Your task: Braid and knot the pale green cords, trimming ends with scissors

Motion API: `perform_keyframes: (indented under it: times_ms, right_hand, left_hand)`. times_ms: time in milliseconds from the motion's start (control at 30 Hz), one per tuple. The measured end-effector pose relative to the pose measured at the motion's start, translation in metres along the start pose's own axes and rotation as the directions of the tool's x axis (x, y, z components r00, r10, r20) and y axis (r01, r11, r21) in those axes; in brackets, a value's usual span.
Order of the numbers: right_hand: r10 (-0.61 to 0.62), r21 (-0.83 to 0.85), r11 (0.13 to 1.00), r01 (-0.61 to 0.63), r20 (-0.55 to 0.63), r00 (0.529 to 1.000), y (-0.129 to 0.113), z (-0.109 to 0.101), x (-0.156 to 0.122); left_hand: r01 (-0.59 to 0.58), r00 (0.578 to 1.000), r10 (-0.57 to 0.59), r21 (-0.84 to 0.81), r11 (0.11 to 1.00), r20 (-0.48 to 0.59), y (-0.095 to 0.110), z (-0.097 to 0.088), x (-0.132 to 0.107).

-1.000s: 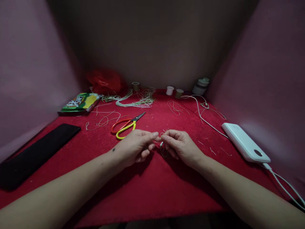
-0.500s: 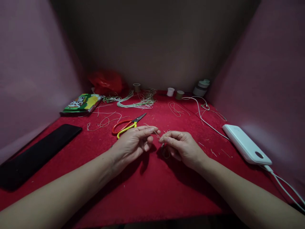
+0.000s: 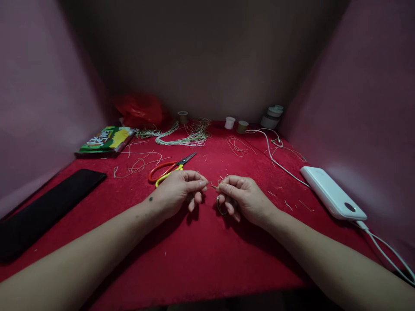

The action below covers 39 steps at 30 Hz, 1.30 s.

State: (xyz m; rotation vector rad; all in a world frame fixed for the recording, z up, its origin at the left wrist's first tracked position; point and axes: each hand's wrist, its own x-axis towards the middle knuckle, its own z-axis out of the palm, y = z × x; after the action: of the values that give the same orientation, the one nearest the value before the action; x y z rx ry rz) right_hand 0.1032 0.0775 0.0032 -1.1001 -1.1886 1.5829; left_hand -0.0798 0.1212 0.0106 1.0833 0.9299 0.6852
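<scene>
My left hand [image 3: 184,190] pinches one end of a thin cord [image 3: 212,188] between thumb and forefinger. The cord runs straight across a short gap to my right hand [image 3: 244,196], which is also closed in a pinch on it. Below the right fingers hangs a small dark loop of cord [image 3: 220,207]; its details are too small to make out. Just behind my left hand lie scissors [image 3: 177,166] with one red and one yellow handle, blades pointing away to the right. The left hand partly covers the yellow handle.
On the red cloth [image 3: 201,268] lie a bundle of pale cords [image 3: 184,141], thread spools [image 3: 230,123], a green packet [image 3: 103,140], a red plastic bag [image 3: 139,110], a black case [image 3: 52,211] and a cabled white power bank [image 3: 333,194]. A bottle [image 3: 272,116] stands behind. Cord snippets are scattered right.
My left fingers have closed to a pinch on the cord, which now stretches level between both hands. The whole view has shifted slightly.
</scene>
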Motion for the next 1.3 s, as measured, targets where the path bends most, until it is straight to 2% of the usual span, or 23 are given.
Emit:
perform_keyframes:
  times_ms: [133, 367, 500, 700, 967, 1300]
  right_hand:
    - [-0.015, -0.034, 0.999, 0.015, 0.005, 1.000, 0.001, -0.001, 0.001]
    - [-0.044, -0.084, 0.996, 0.043, -0.004, 0.999, 0.001, -0.001, 0.000]
    - [-0.055, -0.114, 0.992, 0.055, 0.003, 0.998, 0.000, -0.001, 0.000]
    - [-0.046, -0.136, 0.990, 0.047, 0.011, 0.999, -0.001, 0.000, 0.000]
    - [-0.030, -0.162, 0.986, 0.031, 0.009, 1.000, -0.001, 0.001, -0.001]
    - [0.014, -0.162, 0.987, -0.003, 0.068, 0.998, -0.003, 0.002, -0.002]
  left_hand:
    - [-0.036, 0.998, 0.046, 0.181, 0.983, -0.048, 0.004, 0.002, -0.004]
    - [-0.025, 1.000, 0.018, 0.373, 0.928, 0.021, 0.006, 0.012, -0.011]
    - [-0.002, 0.999, -0.015, 0.383, 0.924, 0.041, 0.006, 0.015, -0.012]
    - [-0.019, 0.999, 0.029, 0.279, 0.960, -0.030, 0.006, 0.011, -0.010]
    - [-0.013, 1.000, 0.012, 0.312, 0.950, 0.004, 0.006, 0.010, -0.009]
    - [-0.065, 0.996, 0.082, 0.315, 0.947, -0.041, 0.008, 0.012, -0.011]
